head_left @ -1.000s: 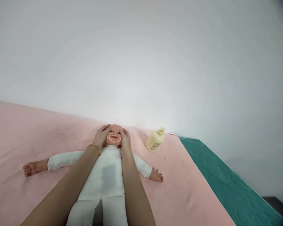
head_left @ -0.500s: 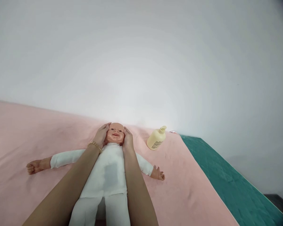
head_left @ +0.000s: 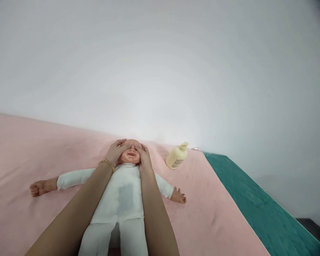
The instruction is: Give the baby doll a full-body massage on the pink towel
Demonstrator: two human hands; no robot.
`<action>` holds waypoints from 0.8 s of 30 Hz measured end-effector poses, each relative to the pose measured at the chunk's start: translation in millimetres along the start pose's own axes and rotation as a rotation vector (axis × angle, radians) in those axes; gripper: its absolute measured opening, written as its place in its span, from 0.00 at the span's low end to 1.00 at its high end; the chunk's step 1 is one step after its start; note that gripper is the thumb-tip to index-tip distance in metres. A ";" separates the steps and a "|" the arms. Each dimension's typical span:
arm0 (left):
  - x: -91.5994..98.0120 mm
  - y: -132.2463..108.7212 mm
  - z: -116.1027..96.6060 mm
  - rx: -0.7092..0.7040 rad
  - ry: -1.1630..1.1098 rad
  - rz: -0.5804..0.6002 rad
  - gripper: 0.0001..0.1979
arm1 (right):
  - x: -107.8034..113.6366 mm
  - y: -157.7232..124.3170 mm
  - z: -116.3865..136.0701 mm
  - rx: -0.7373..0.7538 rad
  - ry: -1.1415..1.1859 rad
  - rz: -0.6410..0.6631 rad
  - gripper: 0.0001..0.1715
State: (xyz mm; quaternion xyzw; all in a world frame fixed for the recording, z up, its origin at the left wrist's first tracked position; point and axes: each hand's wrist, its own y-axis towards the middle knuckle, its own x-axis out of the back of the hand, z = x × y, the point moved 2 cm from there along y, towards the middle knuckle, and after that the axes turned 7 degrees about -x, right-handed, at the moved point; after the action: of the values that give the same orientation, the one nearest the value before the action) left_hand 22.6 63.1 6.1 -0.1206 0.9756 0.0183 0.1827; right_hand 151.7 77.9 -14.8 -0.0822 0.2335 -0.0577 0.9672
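A baby doll (head_left: 114, 206) in white clothes lies on its back with its arms spread and a grey patch on its chest. My left hand (head_left: 116, 150) cups one side of its head, the thumb laid across the eye area. On the other side my right hand (head_left: 144, 156) holds the head the same way, its thumb near the inner eye and nose. The doll's mouth shows between my hands, while its eyes are covered. My left wrist wears a beaded bracelet (head_left: 107, 164).
To the right of the doll's head stands a pale yellow pump bottle (head_left: 176, 156). Everything rests on a pink cloth (head_left: 208, 206), with a green surface (head_left: 258, 199) beyond its right edge. A pale wall (head_left: 160, 71) rises behind.
Both thumbs have moved inward from the sides of the doll's head onto its eye area. My palms stay at the sides of the head, and the bottle has not moved.
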 end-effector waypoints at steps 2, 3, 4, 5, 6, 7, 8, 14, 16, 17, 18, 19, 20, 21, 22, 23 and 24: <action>-0.2 0.5 0.2 -0.002 -0.001 0.002 0.30 | -1.2 -1.8 1.4 -0.033 -0.008 -0.025 0.24; -0.5 0.8 0.5 -0.003 -0.005 0.006 0.30 | -1.7 -2.5 2.2 -0.035 -0.010 -0.037 0.24; -0.9 1.2 0.9 -0.003 -0.011 0.010 0.29 | -2.0 -2.9 2.7 -0.035 -0.012 -0.048 0.23; -1.4 1.5 1.3 -0.002 -0.017 0.015 0.29 | -2.2 -3.0 3.1 -0.034 -0.012 -0.057 0.23; -1.8 1.9 1.7 -0.001 -0.024 0.019 0.29 | -2.2 -2.9 3.3 -0.031 -0.013 -0.064 0.22; -2.4 2.1 2.0 0.000 -0.033 0.023 0.28 | -2.0 -2.5 3.4 -0.028 -0.012 -0.070 0.22; -2.9 2.2 2.2 0.001 -0.043 0.025 0.27 | -1.7 -2.0 3.3 -0.023 -0.012 -0.074 0.21; -5.8 -0.7 -0.8 0.028 -0.118 0.015 0.17 | 0.3 5.1 -1.7 -0.008 -0.003 -0.061 0.15; -6.4 -1.9 -2.5 0.045 -0.138 0.001 0.14 | 0.6 8.9 -4.8 -0.016 0.013 -0.062 0.15; -6.7 -2.2 -3.2 0.051 -0.147 -0.006 0.13 | 1.0 10.9 -6.4 -0.025 0.029 -0.067 0.15; -6.8 -2.3 -3.7 0.056 -0.154 -0.015 0.12 | 1.6 13.0 -7.7 -0.035 0.048 -0.071 0.15; -6.9 -2.3 -4.1 0.060 -0.160 -0.023 0.12 | 2.5 14.9 -8.7 -0.048 0.067 -0.072 0.16; -6.9 -2.2 -4.3 0.065 -0.163 -0.033 0.11 | 3.4 16.5 -9.3 -0.060 0.085 -0.066 0.16; -6.9 -2.0 -4.4 0.069 -0.165 -0.043 0.11 | 4.4 17.6 -9.4 -0.070 0.102 -0.052 0.17; -6.9 -1.9 -4.5 0.074 -0.167 -0.053 0.11 | 5.3 18.2 -9.1 -0.077 0.119 -0.039 0.17; -7.0 -1.9 -4.6 0.077 -0.169 -0.062 0.10 | 6.1 18.1 -8.6 -0.085 0.135 -0.030 0.17; -7.2 -2.2 -4.8 0.079 -0.172 -0.070 0.10 | 6.6 17.3 -8.2 -0.095 0.151 -0.026 0.17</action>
State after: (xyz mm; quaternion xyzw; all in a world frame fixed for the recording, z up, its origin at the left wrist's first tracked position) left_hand 27.9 62.2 13.2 -0.1452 0.9515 -0.0161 0.2708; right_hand 155.0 92.8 -28.1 -0.1264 0.3073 -0.0650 0.9409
